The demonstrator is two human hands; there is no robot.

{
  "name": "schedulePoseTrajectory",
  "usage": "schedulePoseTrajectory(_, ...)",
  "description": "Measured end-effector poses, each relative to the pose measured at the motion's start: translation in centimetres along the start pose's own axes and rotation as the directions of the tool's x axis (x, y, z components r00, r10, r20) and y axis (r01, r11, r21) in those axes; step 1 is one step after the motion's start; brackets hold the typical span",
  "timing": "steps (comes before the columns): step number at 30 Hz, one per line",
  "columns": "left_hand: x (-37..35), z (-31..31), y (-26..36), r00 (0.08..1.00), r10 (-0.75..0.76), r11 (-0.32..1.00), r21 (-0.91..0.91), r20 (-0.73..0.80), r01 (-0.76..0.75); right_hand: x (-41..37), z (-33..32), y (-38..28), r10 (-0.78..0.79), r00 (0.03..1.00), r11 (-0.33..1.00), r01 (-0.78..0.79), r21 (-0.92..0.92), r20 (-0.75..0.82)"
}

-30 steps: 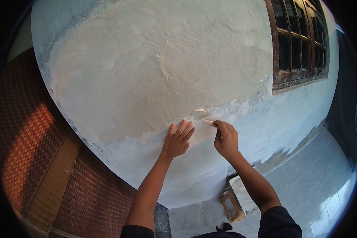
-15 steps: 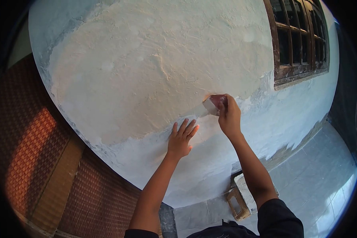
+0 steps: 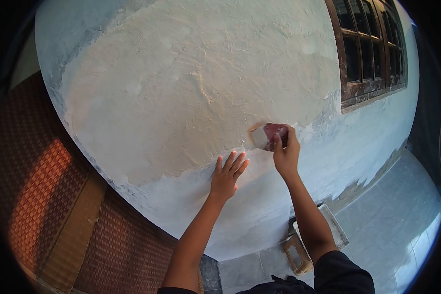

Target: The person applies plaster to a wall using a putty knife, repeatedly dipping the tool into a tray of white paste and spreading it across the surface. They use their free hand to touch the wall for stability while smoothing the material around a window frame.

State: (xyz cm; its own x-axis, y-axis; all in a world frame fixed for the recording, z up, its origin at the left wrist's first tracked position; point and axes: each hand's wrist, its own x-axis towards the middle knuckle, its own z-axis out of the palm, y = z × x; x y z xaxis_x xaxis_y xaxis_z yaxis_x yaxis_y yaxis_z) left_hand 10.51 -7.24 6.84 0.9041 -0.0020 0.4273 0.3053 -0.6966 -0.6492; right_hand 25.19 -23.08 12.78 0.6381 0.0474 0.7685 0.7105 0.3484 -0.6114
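My right hand (image 3: pixel 285 153) presses a small reddish scraper blade (image 3: pixel 268 134) flat against the wall (image 3: pixel 191 88), at the line where rough cream plaster meets smoother pale-blue surface. My left hand (image 3: pixel 228 175) lies flat on the wall just below and left of the blade, fingers spread and pointing up, holding nothing. Both forearms reach up from the bottom of the view in dark sleeves.
A brown wooden window frame (image 3: pixel 367 59) is set in the wall at the upper right. A tray with a wooden handle (image 3: pixel 311 240) lies on the grey tiled floor (image 3: pixel 397 215) under my right arm. A red-brown woven panel (image 3: pixel 59 206) stands at the left.
My right hand rose from beside my left hand and turned the scraper blade flat onto the wall, higher and to the right. My left hand shifted slightly right.
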Motion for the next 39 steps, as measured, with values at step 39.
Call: schedulePoseTrajectory(39, 0.1, 1.0, 0.1, 0.999, 0.019, 0.988, 0.153, -0.044, -0.012, -1.3, 2.6, -0.6, 0.035, 0.998, 0.993, -0.04, 0.113, 0.047)
